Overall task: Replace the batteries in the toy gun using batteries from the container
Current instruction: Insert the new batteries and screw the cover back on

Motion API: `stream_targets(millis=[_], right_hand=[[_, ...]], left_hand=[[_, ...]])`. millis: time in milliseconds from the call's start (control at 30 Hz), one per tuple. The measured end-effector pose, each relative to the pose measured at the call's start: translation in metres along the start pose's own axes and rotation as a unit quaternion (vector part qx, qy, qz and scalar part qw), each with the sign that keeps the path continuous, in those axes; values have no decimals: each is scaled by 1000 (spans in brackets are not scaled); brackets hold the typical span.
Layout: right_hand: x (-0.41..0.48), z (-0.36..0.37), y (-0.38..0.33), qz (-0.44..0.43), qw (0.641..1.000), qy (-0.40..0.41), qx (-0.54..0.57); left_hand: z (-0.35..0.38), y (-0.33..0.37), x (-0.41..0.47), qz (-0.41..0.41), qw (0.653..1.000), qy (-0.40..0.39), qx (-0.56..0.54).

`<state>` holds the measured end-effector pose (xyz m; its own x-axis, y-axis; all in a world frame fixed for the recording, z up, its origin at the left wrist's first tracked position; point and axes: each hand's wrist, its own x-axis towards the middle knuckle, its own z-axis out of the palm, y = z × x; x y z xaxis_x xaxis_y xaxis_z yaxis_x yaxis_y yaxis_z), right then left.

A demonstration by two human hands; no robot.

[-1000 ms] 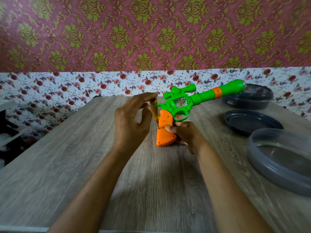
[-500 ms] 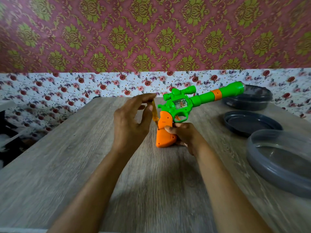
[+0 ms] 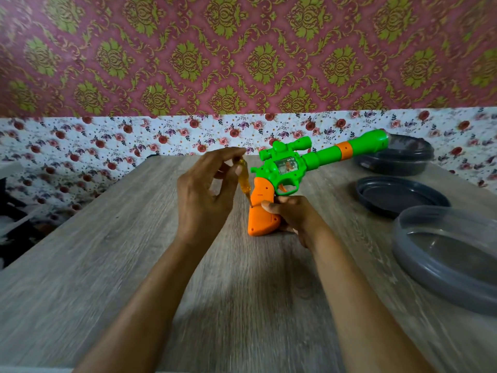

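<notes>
In the head view, the toy gun (image 3: pixel 279 181) stood with the butt of its orange grip (image 3: pixel 262 211) on the wooden table (image 3: pixel 107 238), its green barrel angled up and away to the right. The right hand (image 3: pixel 291 219) was clamped around the front and lower part of the grip, thumb pressed on its near side, steadying it upright. The left hand (image 3: pixel 207 195) pinched the amber handle of a small screwdriver (image 3: pixel 243 181) between thumb and fingertips, its tip set against the rear edge of the grip, roughly halfway down, just above the right thumb. Compared with a second before, the gun and the supporting hand had hardly shifted, while the left fingers had changed their hold on the handle, with more of the amber shaft exposed below them; that suggested the screw of the battery cover was being turned out, though the screw itself was too small to make out. The cover appeared shut, so the task looked to be at an early stage, with no batteries visible. To the right lay a dark round lid (image 3: pixel 398 196) and a grey translucent lid (image 3: pixel 446 254), and behind them a dark lidded container (image 3: pixel 398 160), well apart from both hands.
</notes>
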<state>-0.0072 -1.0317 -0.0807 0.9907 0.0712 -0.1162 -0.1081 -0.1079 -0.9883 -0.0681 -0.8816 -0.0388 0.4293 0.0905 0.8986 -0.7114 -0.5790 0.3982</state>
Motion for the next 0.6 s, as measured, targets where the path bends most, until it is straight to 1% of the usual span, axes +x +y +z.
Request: stream_targets(millis=[200, 300, 400, 500, 600], right_hand=[[0, 1, 0, -2, 1000, -2, -2], [-1, 1, -1, -9, 1000, -11, 0], [-2, 1, -2, -16, 1000, -14, 3], [-2, 0, -2, -15, 1000, -10, 5], [-3, 0, -1, -13, 1000, -4, 6]], left_hand=[[1, 1, -2, 1, 1000, -19, -23], [2, 0, -1, 7, 1000, -9, -10], [3, -2, -2, -7, 1000, 6, -11], [5, -2, -3, -19, 999, -9, -24], [5, -2, -3, 0, 1000, -23, -19]])
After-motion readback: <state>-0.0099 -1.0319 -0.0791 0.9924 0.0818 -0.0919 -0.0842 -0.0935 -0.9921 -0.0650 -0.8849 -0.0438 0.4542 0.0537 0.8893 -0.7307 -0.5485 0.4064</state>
